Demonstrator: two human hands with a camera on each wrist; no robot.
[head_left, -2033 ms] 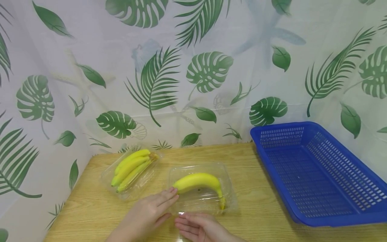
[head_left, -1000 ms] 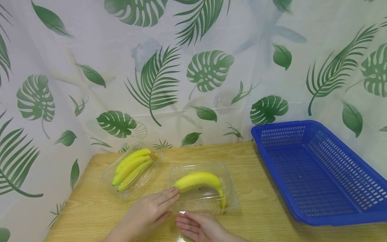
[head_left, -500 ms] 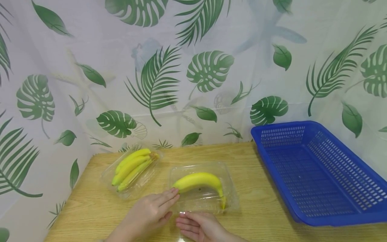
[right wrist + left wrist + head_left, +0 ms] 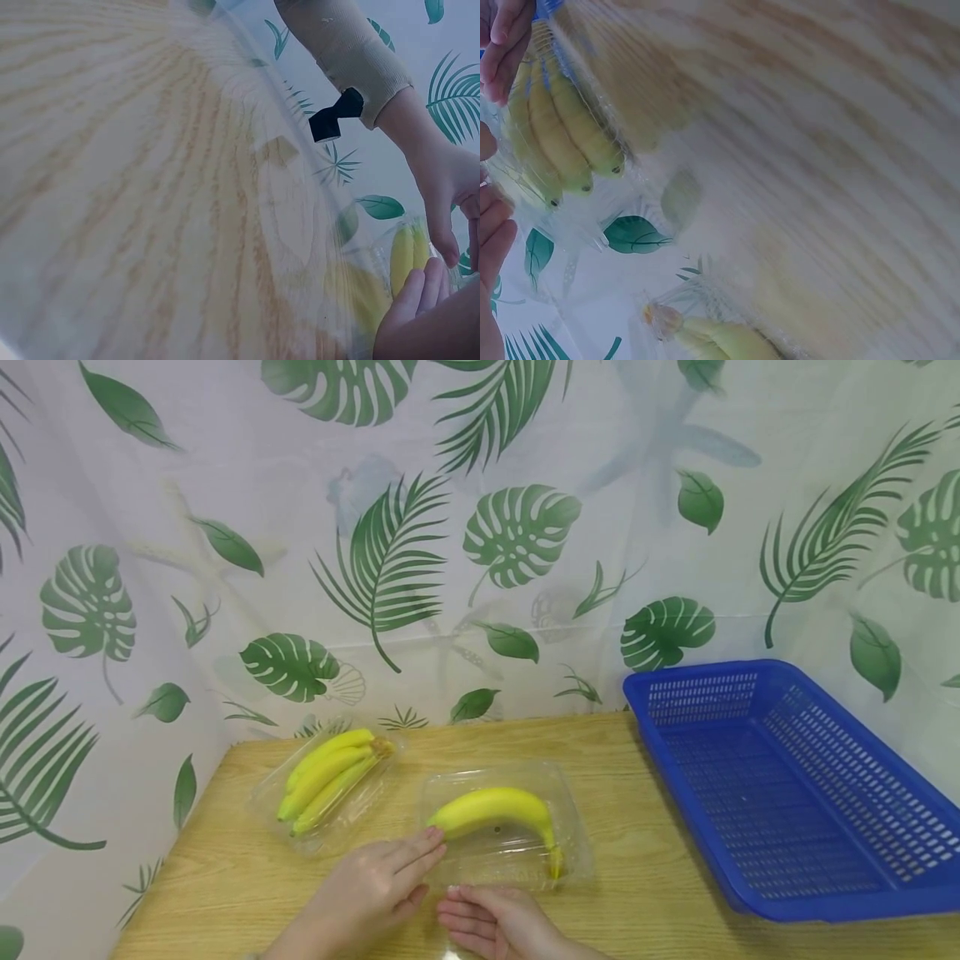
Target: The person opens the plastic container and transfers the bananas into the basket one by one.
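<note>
A clear plastic clamshell box (image 4: 517,868) lies on the table in front of both hands. Inside is a bunch of yellow bananas (image 4: 491,808); from above just one curved banana shows, while the left wrist view shows several tips (image 4: 562,135) side by side. My left hand (image 4: 371,881) rests its extended fingertips on the box's left side, by the banana's end. At the front edge of the box is my right hand (image 4: 498,920), palm turned inward, fingers loosely bent and thumb on top. Neither hand holds anything.
A second clear box (image 4: 352,814) with a bunch of bananas (image 4: 326,777) sits at the back left. On the right stands a blue perforated plastic basket (image 4: 690,827). A leaf-patterned curtain (image 4: 420,693) borders the wooden table (image 4: 607,777) behind and at the left.
Almost nothing differs. Both hands stay at the left side and front edge of the box, with only tiny finger shifts; the boxes and basket keep their places.
</note>
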